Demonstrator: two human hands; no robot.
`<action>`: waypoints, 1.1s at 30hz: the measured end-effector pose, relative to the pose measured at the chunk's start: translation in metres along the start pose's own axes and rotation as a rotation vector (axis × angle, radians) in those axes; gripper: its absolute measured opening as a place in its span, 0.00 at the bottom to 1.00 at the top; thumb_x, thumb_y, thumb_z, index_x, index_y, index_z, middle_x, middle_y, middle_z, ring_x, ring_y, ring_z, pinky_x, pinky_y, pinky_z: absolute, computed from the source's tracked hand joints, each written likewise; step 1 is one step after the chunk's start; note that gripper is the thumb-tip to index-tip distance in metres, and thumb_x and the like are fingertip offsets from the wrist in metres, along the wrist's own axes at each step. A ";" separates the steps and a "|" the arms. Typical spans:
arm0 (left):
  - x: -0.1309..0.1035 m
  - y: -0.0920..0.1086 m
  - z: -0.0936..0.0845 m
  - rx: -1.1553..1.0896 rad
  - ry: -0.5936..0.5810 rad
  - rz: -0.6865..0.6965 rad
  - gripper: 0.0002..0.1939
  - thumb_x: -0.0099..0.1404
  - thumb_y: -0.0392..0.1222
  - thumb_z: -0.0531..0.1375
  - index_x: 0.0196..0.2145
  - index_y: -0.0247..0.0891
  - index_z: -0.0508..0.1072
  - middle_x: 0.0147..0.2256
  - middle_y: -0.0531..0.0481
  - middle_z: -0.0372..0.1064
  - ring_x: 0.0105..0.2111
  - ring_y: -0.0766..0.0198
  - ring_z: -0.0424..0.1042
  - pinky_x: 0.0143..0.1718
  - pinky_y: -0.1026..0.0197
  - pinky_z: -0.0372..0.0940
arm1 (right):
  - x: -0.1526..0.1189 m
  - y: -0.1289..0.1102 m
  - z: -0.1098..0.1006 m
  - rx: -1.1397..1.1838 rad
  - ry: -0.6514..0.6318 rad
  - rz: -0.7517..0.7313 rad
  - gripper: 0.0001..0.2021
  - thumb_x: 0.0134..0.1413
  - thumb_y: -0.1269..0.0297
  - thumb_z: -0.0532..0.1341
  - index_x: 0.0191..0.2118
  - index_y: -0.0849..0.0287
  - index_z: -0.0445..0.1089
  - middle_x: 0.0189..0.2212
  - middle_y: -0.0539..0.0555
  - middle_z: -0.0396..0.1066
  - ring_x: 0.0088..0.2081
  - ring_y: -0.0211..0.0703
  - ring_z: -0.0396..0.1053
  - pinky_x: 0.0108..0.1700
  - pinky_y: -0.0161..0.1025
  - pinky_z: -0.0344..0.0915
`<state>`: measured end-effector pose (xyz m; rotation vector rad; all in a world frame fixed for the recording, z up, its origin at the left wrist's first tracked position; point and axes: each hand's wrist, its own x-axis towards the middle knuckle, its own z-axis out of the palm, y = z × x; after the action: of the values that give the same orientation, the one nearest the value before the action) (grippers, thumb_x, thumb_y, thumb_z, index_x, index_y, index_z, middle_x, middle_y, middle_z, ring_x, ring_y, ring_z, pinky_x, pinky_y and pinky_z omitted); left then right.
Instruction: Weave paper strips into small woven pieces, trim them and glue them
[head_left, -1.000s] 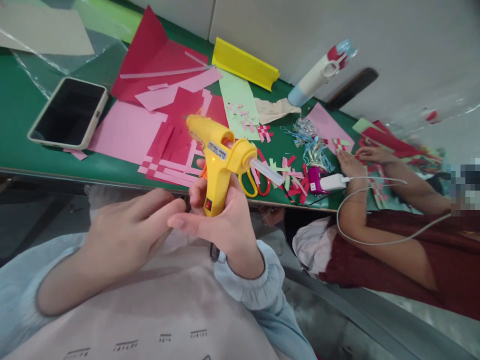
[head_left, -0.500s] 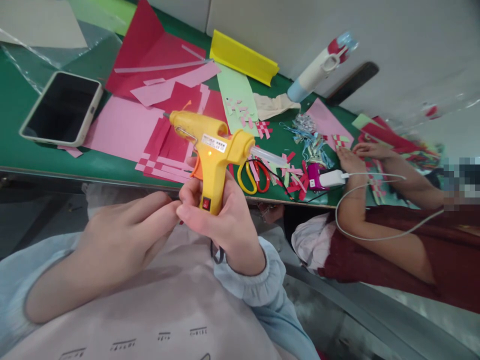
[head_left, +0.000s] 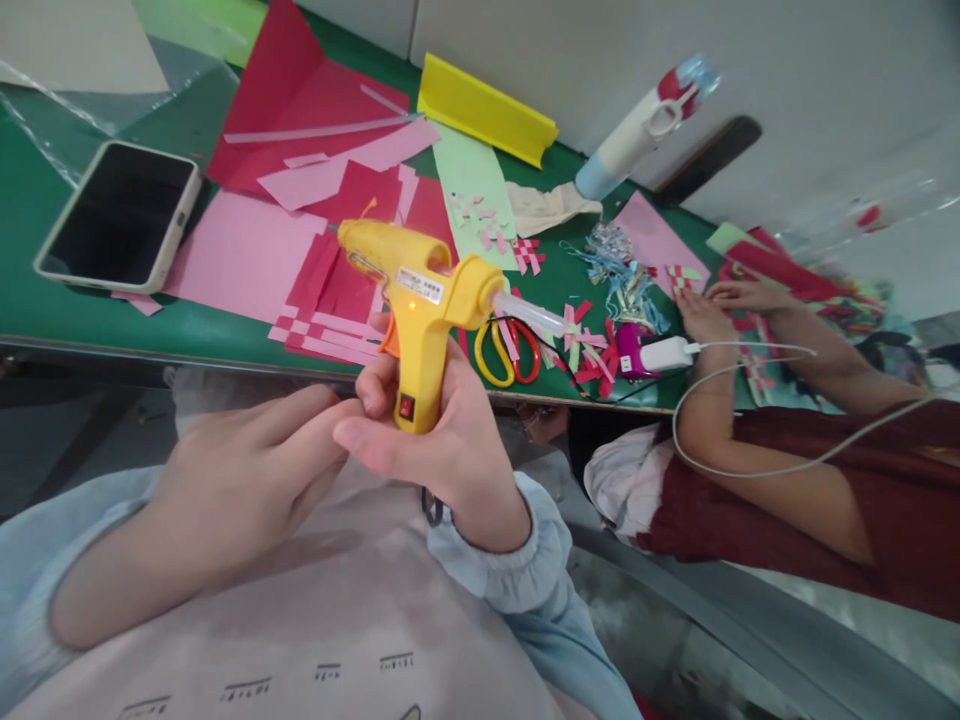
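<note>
My right hand (head_left: 457,440) is wrapped round the handle of a yellow glue gun (head_left: 420,320), held upright above the table's front edge with its nozzle to the left. A clear glue stick (head_left: 529,312) sticks out of its back, and a small light glows on its body. My left hand (head_left: 255,460) is closed, its fingertips close to my right thumb; what it holds, if anything, is hidden. Behind the gun lie red paper (head_left: 300,100) and pink paper (head_left: 232,255) with a woven red-and-pink part (head_left: 307,330).
On the green table (head_left: 45,320) are a phone (head_left: 120,215), scissors (head_left: 495,355), paper scraps (head_left: 592,345), a yellow strip (head_left: 484,115), a bottle (head_left: 637,130) and a purple plug (head_left: 634,352). At right, another person's hands (head_left: 709,318) work near a white cable (head_left: 697,465).
The glue gun has shifted slightly left and tilted a little in my right hand. My right thumb has moved slightly left. My left hand has hardly moved.
</note>
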<state>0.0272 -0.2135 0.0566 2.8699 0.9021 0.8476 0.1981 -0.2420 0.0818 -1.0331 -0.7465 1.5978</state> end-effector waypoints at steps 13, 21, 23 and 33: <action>0.004 -0.001 0.001 0.009 0.033 0.010 0.15 0.78 0.43 0.42 0.39 0.44 0.65 0.26 0.59 0.70 0.19 0.69 0.66 0.16 0.64 0.52 | -0.004 -0.003 0.001 -0.062 -0.029 0.006 0.36 0.32 0.71 0.77 0.48 0.52 0.60 0.30 0.41 0.62 0.26 0.31 0.59 0.27 0.34 0.65; -0.001 -0.001 0.002 -0.016 0.002 -0.034 0.13 0.76 0.40 0.45 0.35 0.44 0.64 0.25 0.58 0.69 0.19 0.68 0.65 0.17 0.62 0.50 | 0.001 -0.001 -0.002 -0.107 -0.017 -0.055 0.25 0.43 0.68 0.71 0.47 0.52 0.62 0.29 0.43 0.62 0.27 0.32 0.60 0.28 0.34 0.64; 0.000 -0.001 0.002 -0.034 -0.013 -0.042 0.11 0.75 0.37 0.47 0.34 0.44 0.64 0.26 0.58 0.71 0.20 0.69 0.66 0.18 0.63 0.51 | 0.002 0.000 -0.004 -0.118 -0.020 -0.072 0.20 0.47 0.68 0.68 0.46 0.53 0.63 0.29 0.43 0.62 0.26 0.33 0.60 0.29 0.34 0.64; 0.001 -0.003 0.009 -0.056 -0.032 -0.039 0.12 0.75 0.38 0.45 0.36 0.42 0.65 0.26 0.57 0.72 0.19 0.70 0.66 0.17 0.65 0.53 | 0.004 0.011 -0.009 -0.085 -0.024 -0.053 0.27 0.42 0.67 0.71 0.48 0.52 0.60 0.32 0.44 0.63 0.29 0.33 0.63 0.30 0.33 0.66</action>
<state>0.0305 -0.2095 0.0490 2.8007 0.9121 0.8078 0.2012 -0.2411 0.0672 -1.0483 -0.8572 1.5461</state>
